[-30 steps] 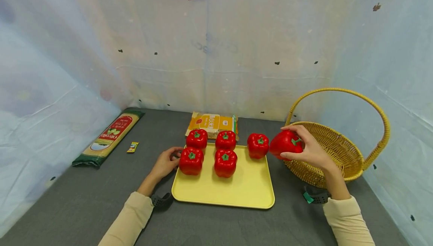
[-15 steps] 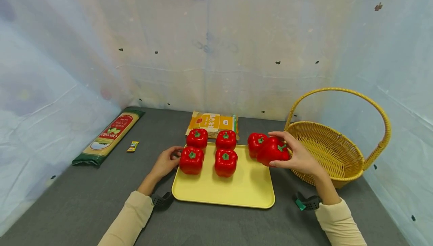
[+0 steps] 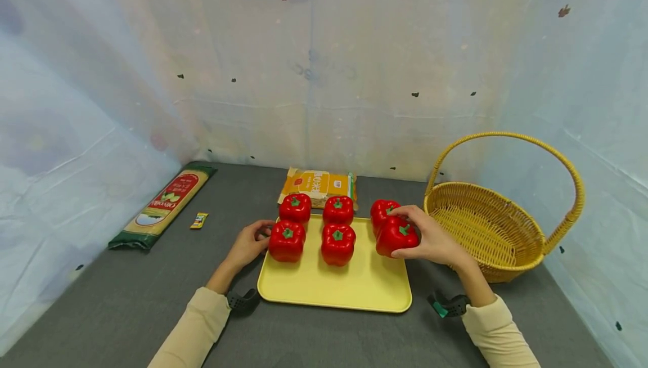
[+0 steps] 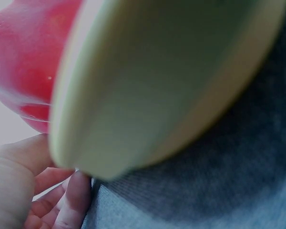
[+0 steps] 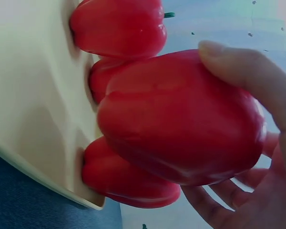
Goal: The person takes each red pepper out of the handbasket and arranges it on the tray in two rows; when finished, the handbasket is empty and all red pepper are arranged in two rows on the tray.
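My right hand [image 3: 432, 239] grips a red bell pepper [image 3: 395, 238] between thumb and fingers, over the right part of the yellow tray [image 3: 349, 286]. In the right wrist view this pepper [image 5: 176, 119] is slightly tilted and appears raised above the tray. Behind it stands another bell pepper [image 3: 379, 210], partly hidden. Two pairs of red bell peppers fill the tray's left and middle columns, among them a front left pepper [image 3: 286, 241] and a front middle one [image 3: 337, 244]. With thumb and curled fingers, my left hand [image 3: 247, 245] holds the tray's left edge, close to the front left pepper.
A yellow wicker basket [image 3: 516, 264] with a tall arched handle stands right of the tray. An orange food packet [image 3: 318, 185] lies behind the tray. Toward the left are a long green and beige packet [image 3: 167, 202] and a small yellow sachet [image 3: 199, 220]. Patterned curtains enclose the table.
My right hand has carried the bell pepper left and toward me, from beside the basket to over the tray's right part. My left hand stays at the tray's edge.
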Demonstrator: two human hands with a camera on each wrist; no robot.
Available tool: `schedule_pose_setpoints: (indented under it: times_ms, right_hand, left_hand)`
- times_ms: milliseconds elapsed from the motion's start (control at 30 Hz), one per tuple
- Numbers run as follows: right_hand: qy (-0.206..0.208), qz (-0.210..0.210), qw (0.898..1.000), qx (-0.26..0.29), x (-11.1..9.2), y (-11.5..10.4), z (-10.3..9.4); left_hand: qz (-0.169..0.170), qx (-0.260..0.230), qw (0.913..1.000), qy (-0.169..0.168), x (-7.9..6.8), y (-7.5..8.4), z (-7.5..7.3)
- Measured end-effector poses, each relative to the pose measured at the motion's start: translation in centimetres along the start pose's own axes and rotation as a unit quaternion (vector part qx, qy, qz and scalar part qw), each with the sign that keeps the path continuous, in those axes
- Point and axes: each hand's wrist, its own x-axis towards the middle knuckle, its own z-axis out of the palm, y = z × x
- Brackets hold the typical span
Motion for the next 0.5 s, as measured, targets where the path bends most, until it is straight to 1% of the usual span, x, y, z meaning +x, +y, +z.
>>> schedule_pose_setpoints:
  times_ms: [67, 167, 400, 500]
  right_hand:
    - [-0.001, -0.002, 1.0, -0.013, 0.1, 1.2, 0.4]
    - [-0.003, -0.003, 1.0, -0.024, 0.1, 1.5, 0.6]
    - [-0.021, 0.003, 1.0, -0.015, 0.3, 1.9, 1.3]
    - [-0.024, 0.009, 0.999, -0.02, 0.3, 2.0, 1.6]
  left_hand:
    - [0.003, 0.001, 1.0, 0.0, 0.0, 0.1, 0.0]
    - [0.004, 0.001, 1.0, 0.002, -0.1, 0.1, -0.1]
    - [0.002, -0.001, 1.0, 0.0, -0.1, 0.2, -0.1]
    - [0.003, 0.0, 1.0, 0.0, -0.1, 0.1, 0.0]
